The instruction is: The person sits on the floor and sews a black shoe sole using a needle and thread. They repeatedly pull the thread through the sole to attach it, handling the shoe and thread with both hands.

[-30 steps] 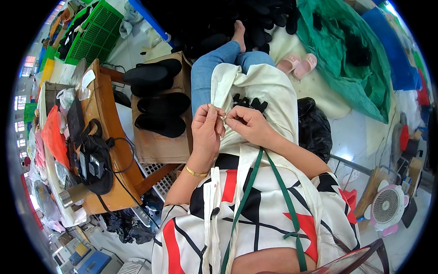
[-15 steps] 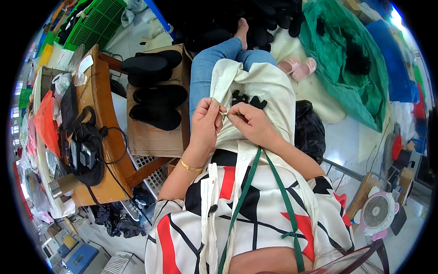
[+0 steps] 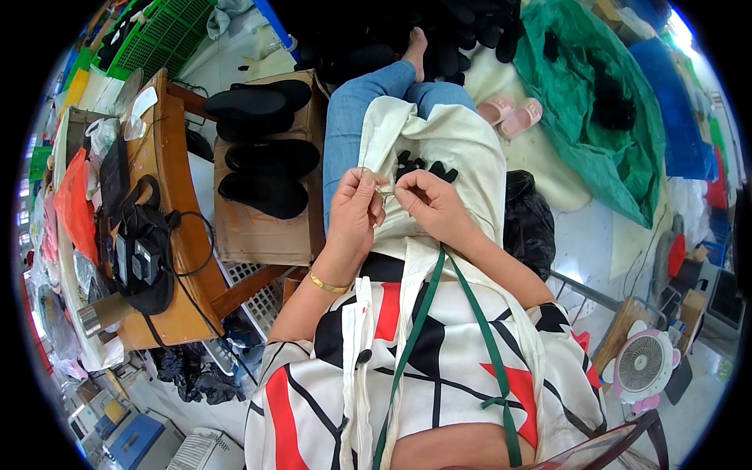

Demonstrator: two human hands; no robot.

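Note:
Over my lap, my left hand [image 3: 357, 205] is closed, its thumb and fingers pinching a small, shiny, gold-toned piece [image 3: 385, 192] too small to name. Close beside it on the right, my right hand [image 3: 432, 205] has thumb and forefinger pressed together at that piece's edge; what they grip is hidden. Just beyond my hands, several small black strips or bows [image 3: 423, 166] lie on the cream apron [image 3: 478, 137] covering my thighs.
Black shoes [image 3: 270, 178] stand on a cardboard box [image 3: 270, 239] to the left, beside a wooden table [image 3: 182, 211]. Right of my legs are a black plastic bag [image 3: 529, 227], pink slippers [image 3: 521, 119] and a green sack [image 3: 576, 117]. A fan [image 3: 642, 362] stands lower right.
My right hand's fingertips have drawn slightly to the right, widening the gap between my hands. My left hand has stayed nearly in place.

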